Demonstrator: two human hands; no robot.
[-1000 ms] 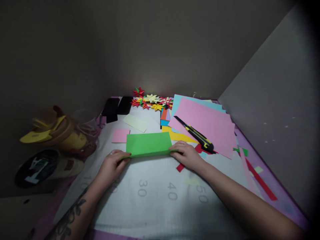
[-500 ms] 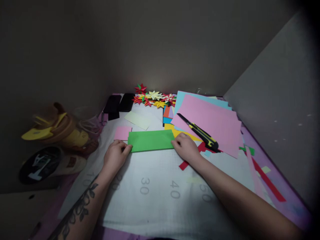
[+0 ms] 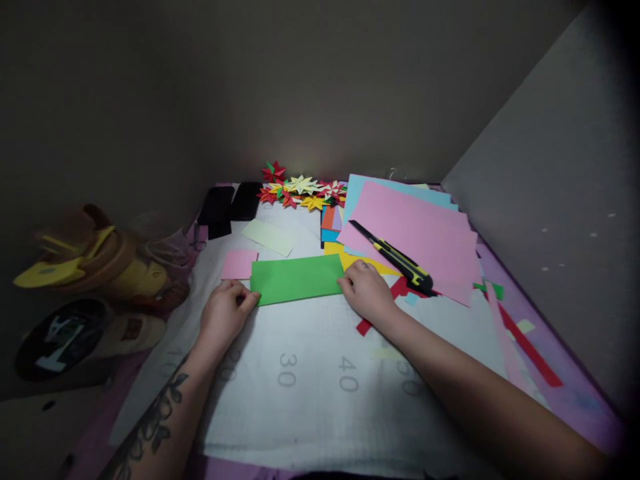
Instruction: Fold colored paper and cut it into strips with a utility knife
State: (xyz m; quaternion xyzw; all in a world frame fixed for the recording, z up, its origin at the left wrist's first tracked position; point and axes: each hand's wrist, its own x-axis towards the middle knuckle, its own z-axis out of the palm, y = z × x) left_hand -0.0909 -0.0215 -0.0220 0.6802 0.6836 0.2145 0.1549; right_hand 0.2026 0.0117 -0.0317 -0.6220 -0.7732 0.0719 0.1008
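Note:
A long green paper rectangle (image 3: 297,279) lies across the middle of the white sheet (image 3: 260,400), held at both ends. My left hand (image 3: 225,317) pinches its lower left corner between thumb and fingers. At the right end, my right hand (image 3: 367,290) grips the short edge, its fingers curled. Just behind the left end is a pink paper square (image 3: 239,264), and farther back a pale green sheet (image 3: 269,237). A black and yellow utility knife (image 3: 400,260) rests on the pink paper stack (image 3: 435,240), right of my right hand.
Folded paper stars (image 3: 303,187) sit at the back, beside two dark phones (image 3: 246,201). Red, pink and green strips (image 3: 525,343) lie along the right. At the left edge stand a brown and yellow object (image 3: 125,267) and a cup with a black lid (image 3: 65,340).
The whole view has shifted slightly. The green paper now lies flatter with its edges more evenly aligned, and both hands still hold its ends.

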